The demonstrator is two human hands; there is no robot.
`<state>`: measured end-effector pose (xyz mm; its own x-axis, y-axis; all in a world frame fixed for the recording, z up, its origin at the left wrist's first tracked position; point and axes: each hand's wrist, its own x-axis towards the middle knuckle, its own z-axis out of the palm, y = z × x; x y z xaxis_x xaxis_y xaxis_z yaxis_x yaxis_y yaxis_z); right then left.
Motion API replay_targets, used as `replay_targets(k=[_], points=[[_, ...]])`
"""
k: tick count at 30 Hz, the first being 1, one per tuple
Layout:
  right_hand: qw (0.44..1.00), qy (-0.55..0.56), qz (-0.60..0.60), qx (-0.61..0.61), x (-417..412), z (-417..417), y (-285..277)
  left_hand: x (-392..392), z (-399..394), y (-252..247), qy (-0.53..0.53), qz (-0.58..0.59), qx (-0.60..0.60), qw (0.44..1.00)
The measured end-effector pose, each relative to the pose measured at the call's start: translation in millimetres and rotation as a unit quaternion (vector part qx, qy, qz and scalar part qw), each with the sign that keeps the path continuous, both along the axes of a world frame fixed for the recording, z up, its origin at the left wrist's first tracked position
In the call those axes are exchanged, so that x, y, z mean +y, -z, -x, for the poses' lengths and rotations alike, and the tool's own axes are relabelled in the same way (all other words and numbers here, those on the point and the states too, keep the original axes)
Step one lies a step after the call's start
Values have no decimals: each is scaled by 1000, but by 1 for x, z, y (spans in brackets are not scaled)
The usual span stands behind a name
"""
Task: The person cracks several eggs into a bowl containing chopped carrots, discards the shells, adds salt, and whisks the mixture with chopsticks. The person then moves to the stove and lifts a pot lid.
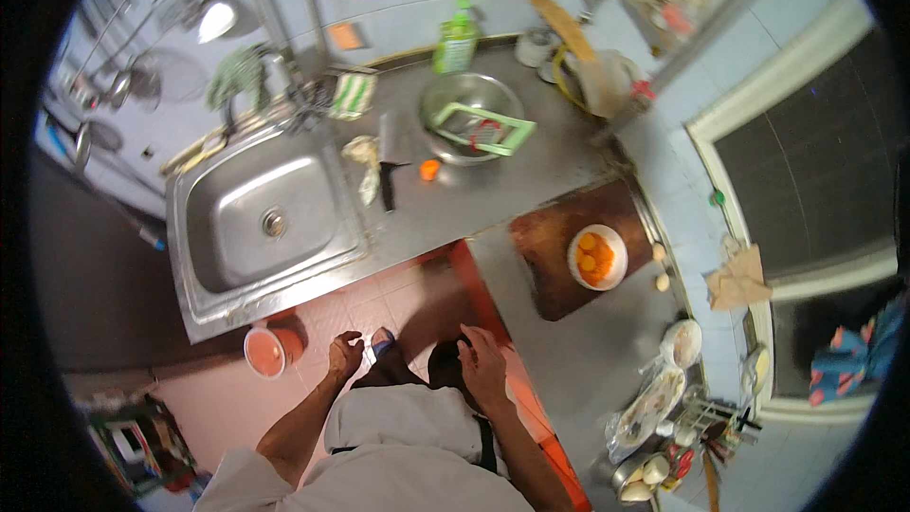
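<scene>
My left hand [345, 355] hangs in the air in front of my body, holding nothing, its fingers loosely bent and apart. Near the counter's front edge is my right hand [483, 368], also holding nothing, with fingers spread. A white bowl [621, 272] with egg yolks and orange shreds stands on a brown cutting board [554, 284] to the right. Farther off, a green-framed grater [522, 139] rests across a steel bowl [435, 101]. Left of that bowl lie a cleaver [387, 156] and an orange carrot piece [429, 170].
A steel sink [234, 249] is set into the counter at left. Below it, a red bucket [288, 348] stands on the tiled floor. A green soap bottle [456, 43] is by the wall. Two eggs [660, 267] lie beside the board; bagged food [648, 412] sits nearer me.
</scene>
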<state>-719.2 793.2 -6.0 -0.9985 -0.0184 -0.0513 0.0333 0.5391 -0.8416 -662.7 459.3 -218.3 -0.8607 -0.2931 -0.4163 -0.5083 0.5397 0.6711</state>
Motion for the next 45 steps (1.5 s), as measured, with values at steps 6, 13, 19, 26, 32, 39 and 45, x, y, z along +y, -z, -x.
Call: replay_targets(k=[6,13,19,26,32,39,45], points=[[986,157,39,37,102,-16,4,104,118,-83,107,-109,53,987],[956,278,23,89,203,-57,6,301,212,-193,289,-89,262,916],[901,416,11,125,250,-100,8,490,244,-233,475,-41,288,830],[822,559,33,103,266,-140,32,665,264,-211,712,138,312,614],[765,636,24,97,258,-140,20,745,295,-115,727,218,485,434],[734,674,1,83,261,-127,-4,768,295,-126,779,201,395,445],[729,675,60,96,274,-114,-26,788,295,-117,800,189,280,496]])
